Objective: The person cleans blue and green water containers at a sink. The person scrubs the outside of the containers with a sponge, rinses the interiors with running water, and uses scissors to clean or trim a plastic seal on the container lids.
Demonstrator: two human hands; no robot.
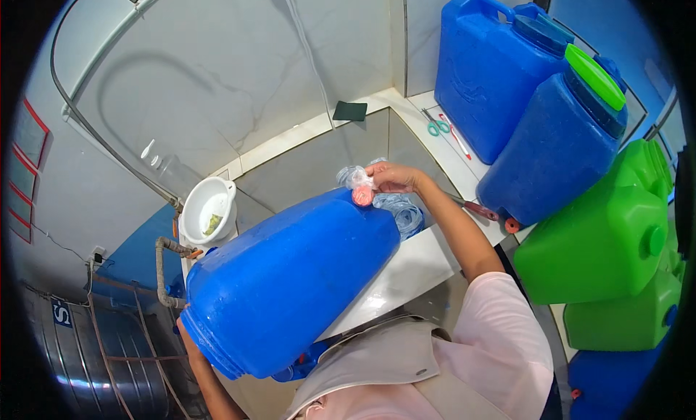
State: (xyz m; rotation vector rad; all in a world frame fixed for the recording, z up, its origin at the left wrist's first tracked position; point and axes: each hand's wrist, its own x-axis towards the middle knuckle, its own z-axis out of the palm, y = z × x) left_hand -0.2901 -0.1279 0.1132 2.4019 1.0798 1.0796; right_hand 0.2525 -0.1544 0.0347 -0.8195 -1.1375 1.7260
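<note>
A large blue plastic water container [293, 278] lies tilted across the front edge of a tiled basin, its wide open mouth toward the lower left. My left hand [184, 327] holds it beside that mouth, mostly hidden behind the container. At the upper end is a round red cap [362, 195]. Crumpled clear plastic film [356, 177] bunches above the cap, pinched in the fingers of my right hand [392, 179]. Under my right wrist, a coil of bluish clear plastic [402, 216] rests inside the basin [310, 172].
A white plastic bowl [209, 210] stands on the left ledge near pipes [163, 262]. On the right ledge are scissors [436, 124], a red-and-white toothbrush [455, 137] and a red-handled tool [478, 209]. Blue containers [489, 77] and green containers [598, 246] crowd the right side.
</note>
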